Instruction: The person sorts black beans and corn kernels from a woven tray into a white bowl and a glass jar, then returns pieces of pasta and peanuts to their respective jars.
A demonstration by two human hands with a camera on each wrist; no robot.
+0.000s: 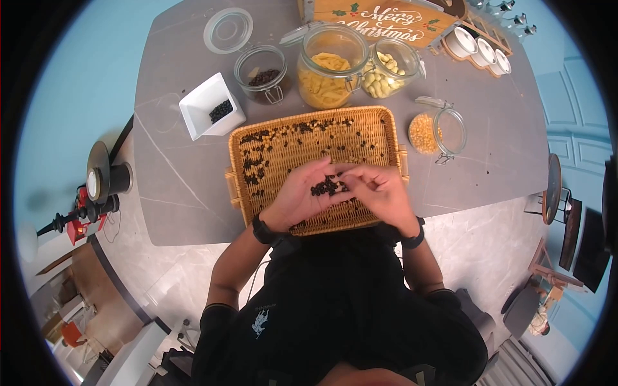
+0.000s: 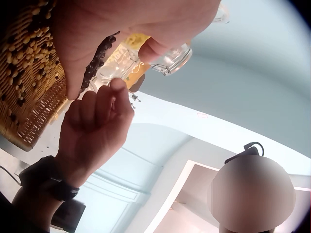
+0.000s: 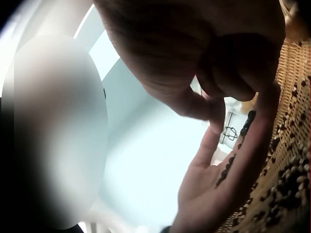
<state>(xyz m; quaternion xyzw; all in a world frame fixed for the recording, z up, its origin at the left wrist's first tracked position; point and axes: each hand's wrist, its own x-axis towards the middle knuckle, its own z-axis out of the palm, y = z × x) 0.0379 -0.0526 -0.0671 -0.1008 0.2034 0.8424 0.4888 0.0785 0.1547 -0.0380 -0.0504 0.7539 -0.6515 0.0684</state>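
Observation:
Palm up over the basket, my left hand (image 1: 302, 193) holds a small heap of black beans (image 1: 327, 186) on its slightly cupped palm, fingers fairly straight. Just to its right, my right hand (image 1: 385, 196) has its fingers curled and its thumb near the forefinger, with the tips at the heap's edge. In the left wrist view the right hand (image 2: 95, 131) shows bent fingers; whether a bean sits between the tips cannot be seen. Beneath both, the wicker basket (image 1: 312, 154) has black and pale yellow beans scattered over its bottom, mostly at the back and left.
Behind the basket stand a white square bowl (image 1: 198, 106) with black beans, a jar of dark beans (image 1: 261, 76), a large pasta jar (image 1: 327, 77) and a jar of pale pieces (image 1: 383, 77). An open corn jar (image 1: 425, 134) is at the right.

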